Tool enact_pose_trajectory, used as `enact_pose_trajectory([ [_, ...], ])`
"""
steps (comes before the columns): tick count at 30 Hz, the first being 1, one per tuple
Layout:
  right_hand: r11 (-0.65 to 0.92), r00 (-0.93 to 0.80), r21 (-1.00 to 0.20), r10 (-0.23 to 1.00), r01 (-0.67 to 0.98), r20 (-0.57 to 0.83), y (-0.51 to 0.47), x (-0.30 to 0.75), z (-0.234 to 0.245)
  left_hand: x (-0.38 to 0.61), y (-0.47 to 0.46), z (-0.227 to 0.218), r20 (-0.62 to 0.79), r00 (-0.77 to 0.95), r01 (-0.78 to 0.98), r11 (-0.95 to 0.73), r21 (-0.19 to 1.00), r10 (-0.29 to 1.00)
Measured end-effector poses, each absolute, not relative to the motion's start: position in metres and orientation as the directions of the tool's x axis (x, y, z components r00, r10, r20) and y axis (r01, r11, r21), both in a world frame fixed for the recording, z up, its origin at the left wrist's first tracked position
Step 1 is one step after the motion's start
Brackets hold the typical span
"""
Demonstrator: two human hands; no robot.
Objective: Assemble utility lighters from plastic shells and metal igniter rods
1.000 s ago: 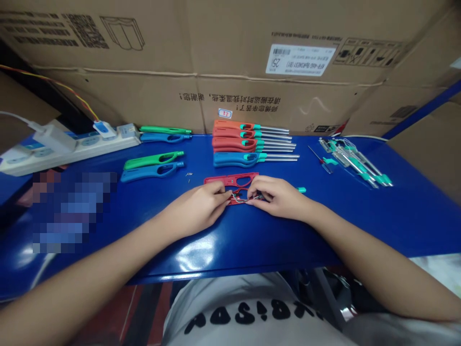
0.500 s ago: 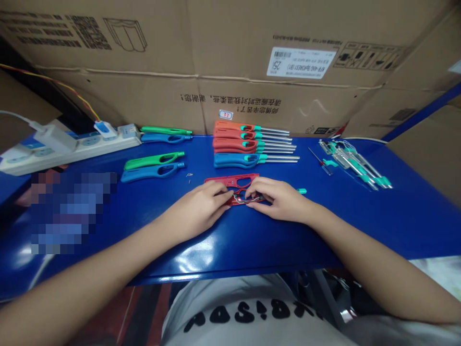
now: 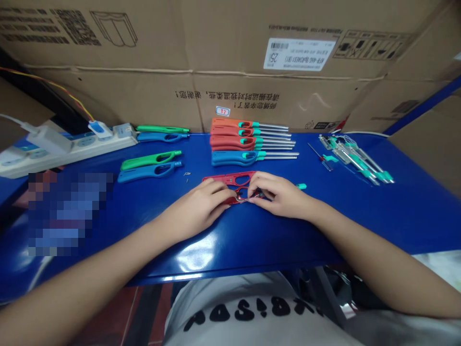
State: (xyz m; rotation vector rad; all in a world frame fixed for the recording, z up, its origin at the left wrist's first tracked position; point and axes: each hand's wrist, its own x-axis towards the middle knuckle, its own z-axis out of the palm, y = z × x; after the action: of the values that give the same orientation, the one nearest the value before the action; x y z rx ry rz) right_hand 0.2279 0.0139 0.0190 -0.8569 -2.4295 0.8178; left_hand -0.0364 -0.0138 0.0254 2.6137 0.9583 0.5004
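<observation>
A red lighter half-shell (image 3: 236, 198), its inside facing up, lies on the blue table between my hands. My left hand (image 3: 209, 204) is closed on its left end, fingertips curled over it. At the trigger opening, my right hand (image 3: 279, 193) pinches a thin wire (image 3: 244, 200) between thumb and forefinger. My right fingers hide most of the shell's right part. Just beyond lies a second red half-shell (image 3: 230, 179), partly behind my left fingers. A teal piece (image 3: 301, 186) shows past my right hand.
Assembled gas lighters (image 3: 234, 157) with metal tubes lie in a row behind. Green and blue half-shells (image 3: 146, 173) are at left, near small metal bits (image 3: 187, 174). Lighter tube assemblies (image 3: 356, 158) and a screwdriver (image 3: 316, 151) lie right. A power strip (image 3: 81, 146) and cardboard (image 3: 230, 81) border the back.
My right thumb and forefinger have closed in on the wire near the trigger opening. My left hand stays on the shell's left end. The whole view has shifted slightly.
</observation>
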Motion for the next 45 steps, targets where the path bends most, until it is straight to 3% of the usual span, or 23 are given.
enact_pose_trajectory([
  [8,0.616,-0.783,-0.702,0.607,0.357,0.135,0.017,0.234,0.028,-0.036,-0.013,0.024,0.184,0.73,0.566,-0.733,0.378,0.658],
  [16,0.385,-0.645,-0.861,0.759,0.331,0.092,0.022,0.235,0.018,-0.036,-0.014,0.023,0.184,0.744,0.558,-0.748,0.359,0.643],
  [23,0.234,-0.615,-0.951,0.786,0.2,0.064,0.029,0.237,0.013,-0.035,-0.014,0.022,0.179,0.749,0.556,-0.751,0.355,0.639],
  [27,0.308,-0.65,-0.918,0.756,0.251,0.076,0.027,0.238,0.016,-0.035,-0.014,0.024,0.174,0.745,0.563,-0.747,0.353,0.644],
  [34,0.582,-0.791,-0.774,0.583,0.249,0.184,0.022,0.236,0.024,-0.033,-0.014,0.024,0.171,0.744,0.572,-0.748,0.337,0.646],
  [45,0.682,-0.78,-0.657,0.584,0.321,0.226,0.018,0.233,0.023,-0.033,-0.016,0.027,0.167,0.771,0.575,-0.785,0.232,0.614],
])
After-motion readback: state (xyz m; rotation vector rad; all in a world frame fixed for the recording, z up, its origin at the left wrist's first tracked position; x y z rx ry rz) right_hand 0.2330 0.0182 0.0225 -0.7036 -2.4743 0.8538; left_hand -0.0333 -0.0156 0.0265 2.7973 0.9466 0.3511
